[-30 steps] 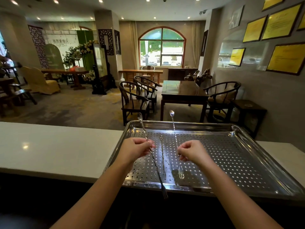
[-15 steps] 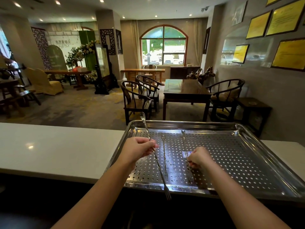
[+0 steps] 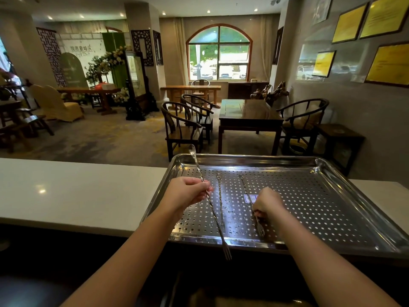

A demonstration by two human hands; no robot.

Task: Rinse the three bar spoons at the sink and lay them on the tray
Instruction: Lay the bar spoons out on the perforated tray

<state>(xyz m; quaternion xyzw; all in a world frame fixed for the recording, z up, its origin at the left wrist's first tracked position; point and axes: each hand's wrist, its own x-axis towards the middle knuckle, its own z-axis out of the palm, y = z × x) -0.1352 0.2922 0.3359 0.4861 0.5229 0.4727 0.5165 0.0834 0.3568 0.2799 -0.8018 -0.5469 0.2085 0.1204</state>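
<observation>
A perforated steel tray [image 3: 321,196] sits on the white counter in front of me. My left hand [image 3: 188,191] grips a long twisted bar spoon [image 3: 213,214] by its middle, tilted above the tray's left part, bowl far, fork end hanging over the near rim. A second bar spoon [image 3: 220,196] lies flat on the tray just right of it. My right hand [image 3: 269,202] rests low on the tray with its fingers closed on a third bar spoon [image 3: 245,187], which lies along the tray floor, its fork end near the front rim.
The white counter [image 3: 77,191] stretches left of the tray and shows again at the far right. Below the near edge everything is dark. Beyond the counter stand dark wooden chairs [image 3: 181,127] and a table [image 3: 247,116].
My right hand lowered its spoon from upright in the air down flat onto the tray floor. My left hand kept its spoon tilted in nearly the same place.
</observation>
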